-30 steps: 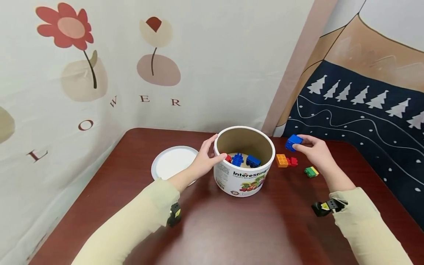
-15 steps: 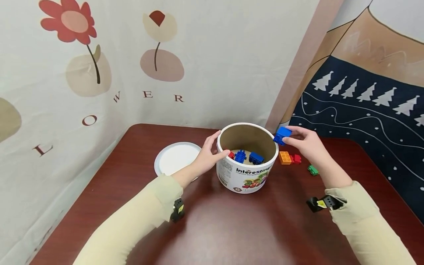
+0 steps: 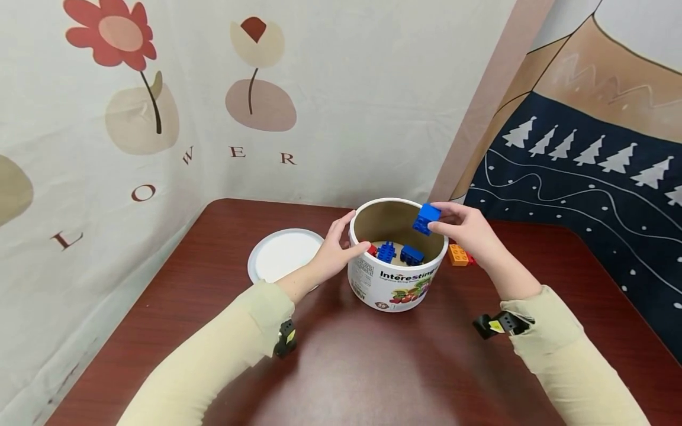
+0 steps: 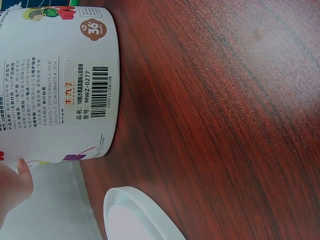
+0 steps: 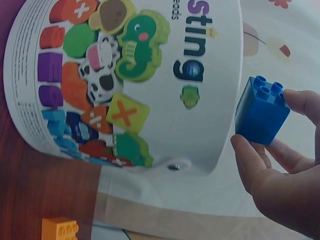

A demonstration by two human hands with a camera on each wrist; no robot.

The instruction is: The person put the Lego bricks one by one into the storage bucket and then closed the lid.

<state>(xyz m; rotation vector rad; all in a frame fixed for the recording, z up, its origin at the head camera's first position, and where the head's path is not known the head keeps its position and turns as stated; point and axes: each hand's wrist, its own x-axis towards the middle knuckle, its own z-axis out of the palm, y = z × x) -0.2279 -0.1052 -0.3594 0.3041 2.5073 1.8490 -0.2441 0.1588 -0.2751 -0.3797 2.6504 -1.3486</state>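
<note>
My right hand [image 3: 469, 234] pinches a blue toy brick [image 3: 426, 219] between thumb and fingers, over the right side of a white round bucket [image 3: 391, 290]. In the right wrist view the studs of that blue brick [image 5: 262, 110] face up, beside the bucket's rim. My left hand [image 3: 330, 257] grips the bucket's left rim, with its thumb over the edge. Inside the bucket lie a blue studded piece [image 3: 386, 252], another blue brick [image 3: 412, 255] and a red piece [image 3: 372, 249], partly hidden by the left thumb.
A white round lid [image 3: 285, 251] lies on the brown table [image 3: 351, 367] left of the bucket. To the bucket's right is an orange brick [image 3: 458, 255], with a red piece [image 3: 471, 259] mostly hidden behind my right hand. A printed cloth wall [image 3: 341, 118] stands behind.
My right hand has carried the blue brick leftward, from beside the bucket to over its opening. The green piece is now hidden behind the right arm. The left hand stays on the rim.
</note>
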